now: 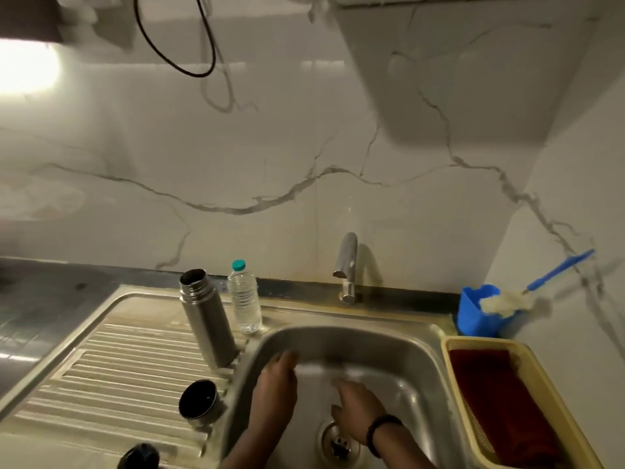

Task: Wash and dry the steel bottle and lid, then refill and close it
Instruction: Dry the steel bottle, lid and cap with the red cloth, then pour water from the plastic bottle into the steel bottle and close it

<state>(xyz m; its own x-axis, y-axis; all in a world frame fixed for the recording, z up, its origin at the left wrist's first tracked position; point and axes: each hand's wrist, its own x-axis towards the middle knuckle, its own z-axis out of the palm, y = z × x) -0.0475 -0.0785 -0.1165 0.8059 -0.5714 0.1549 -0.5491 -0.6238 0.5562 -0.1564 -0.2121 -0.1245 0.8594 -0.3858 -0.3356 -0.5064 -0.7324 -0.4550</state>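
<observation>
The big steel sink [422, 360] filled the bottom of the view, with its ridged draining board [118, 360] at 9 o'clock from the bowl. A yellow basket [548, 394] sat at 3 o'clock from the bowl, with a dark red cloth [497, 401] lying inside it. The steel bottle [207, 316] stood upright and open on the draining board, at 10 o'clock from the bowl, right by its rim. A clear water bottle [244, 299] with a green cap stood just beside it, at its 2 o'clock. A blue cup [477, 313] held a blue-handled brush [507, 302] at 1 o'clock from the bowl. The tap [347, 265] stood at 12 o'clock. Both hands were down inside the bowl. The left hand [277, 384] and the right hand [358, 411] looked flat and loose, fingers stretched out, but they were blurry, so I am not sure. The steel lid [200, 402] lay on the draining board at 6 o'clock from the steel bottle. A small black thing [140, 456] sat at the bottom edge, at 7 o'clock from the steel lid.
</observation>
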